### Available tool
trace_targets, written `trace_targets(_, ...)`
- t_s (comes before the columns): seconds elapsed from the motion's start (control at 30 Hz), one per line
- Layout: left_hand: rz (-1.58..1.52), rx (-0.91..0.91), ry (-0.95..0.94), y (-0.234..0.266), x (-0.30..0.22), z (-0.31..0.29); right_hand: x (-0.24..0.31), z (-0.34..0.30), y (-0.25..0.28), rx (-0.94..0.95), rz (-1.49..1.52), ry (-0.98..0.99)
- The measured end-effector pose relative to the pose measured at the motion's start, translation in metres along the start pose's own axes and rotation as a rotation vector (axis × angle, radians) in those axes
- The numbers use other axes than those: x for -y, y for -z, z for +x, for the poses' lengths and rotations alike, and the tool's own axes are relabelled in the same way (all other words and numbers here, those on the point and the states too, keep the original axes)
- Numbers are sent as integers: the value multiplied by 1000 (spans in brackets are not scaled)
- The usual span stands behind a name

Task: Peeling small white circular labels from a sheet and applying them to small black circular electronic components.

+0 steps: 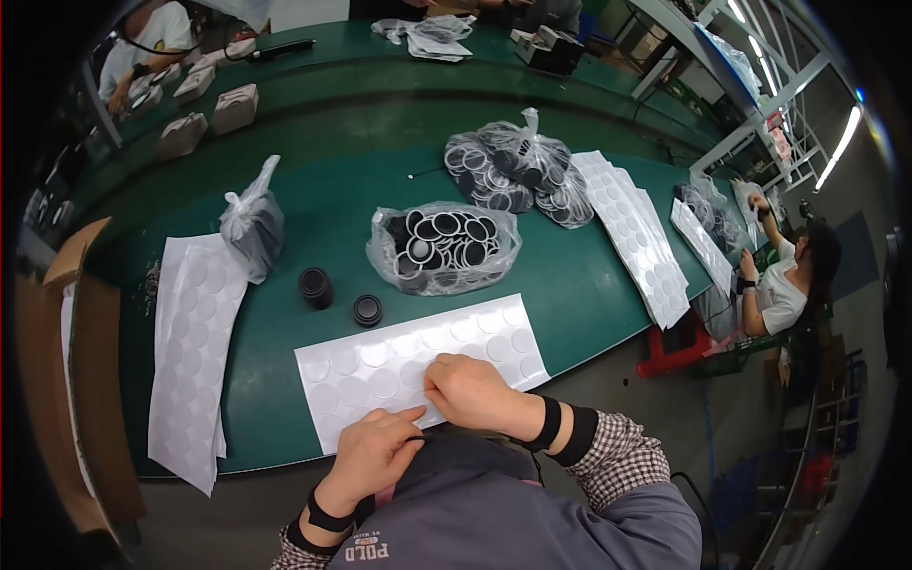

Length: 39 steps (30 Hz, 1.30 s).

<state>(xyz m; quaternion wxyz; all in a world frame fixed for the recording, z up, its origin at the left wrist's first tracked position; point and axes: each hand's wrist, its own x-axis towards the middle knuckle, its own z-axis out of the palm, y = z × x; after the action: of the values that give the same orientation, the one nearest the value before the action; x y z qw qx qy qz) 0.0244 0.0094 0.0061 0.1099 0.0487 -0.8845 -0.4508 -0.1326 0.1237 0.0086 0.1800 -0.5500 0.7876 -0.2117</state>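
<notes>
A white sheet of round stickers (408,366) lies on the green table (570,285) right in front of me. My right hand (470,391) rests on the sheet's near edge with fingers curled, pinching at a sticker. My left hand (375,454) is beside it at the table's edge, forefinger stretched toward the same spot. Whether a sticker is lifted I cannot tell. Just beyond the sheet stand a short stack of black round caps (315,286) and a single black cap (368,310).
An open clear bag of black-and-white discs (445,245) sits behind the sheet, with tied bags (518,171) farther back. More sticker sheets lie at left (195,342) and right (636,237). A cardboard box (71,380) stands at left. Another person (784,275) works at right.
</notes>
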Motion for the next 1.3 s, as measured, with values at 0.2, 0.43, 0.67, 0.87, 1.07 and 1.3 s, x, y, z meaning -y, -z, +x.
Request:
trace_targets(0.2, 37, 19, -21, 0, 0, -3, 3, -1, 1, -12, -5, 10)
trace_targets(0.43, 50, 27, -32, -2, -4, -8, 6, -8, -6, -48, -109, 34)
trace_targets(0.67, 76, 16, -12, -5, -1, -9, 11, -6, -3, -75, -45, 106)
trace_targets(0.87, 120, -40, -38, -11, -1, -6, 8, -7, 8, 11, 209, 32)
trace_targets(1.07, 104, -34, -21, -11, 4, -8, -1, -1, 3, 51, 218, -41)
trace_targets(1.3, 95, -43, -32, -14, 5, -12, -2, 1, 1, 56, 196, -45)
